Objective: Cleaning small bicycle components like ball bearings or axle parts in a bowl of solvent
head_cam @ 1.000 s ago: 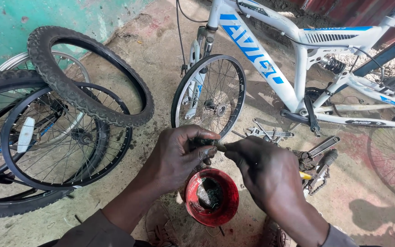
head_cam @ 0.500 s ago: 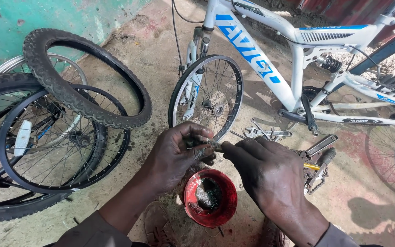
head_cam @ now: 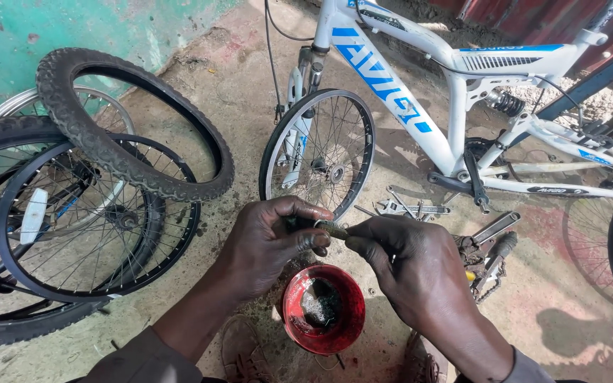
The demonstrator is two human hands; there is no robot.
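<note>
Concrete floor [head_cam: 200, 85] crowded with a white bicycle [head_cam: 455, 106], loose wheels [head_cam: 86, 234] and wrenches [head_cam: 409, 208].
Left hand [head_cam: 267, 245] and right hand [head_cam: 409, 266] both pinch a small greasy threaded part [head_cam: 329, 228] above a red bowl [head_cam: 323, 308].

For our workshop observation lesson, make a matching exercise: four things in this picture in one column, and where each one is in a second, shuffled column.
Things:
1. Red tin
2. Loose knobbly tyre
3. White bicycle frame
4. Small greasy part

Places:
A. Leaning over the spoked wheels at the left
B. Pinched between the fingers of the left hand and the right hand
C. On the ground below both hands
D. Across the top right, over the small front wheel

Pairs: 1-C, 2-A, 3-D, 4-B
</note>
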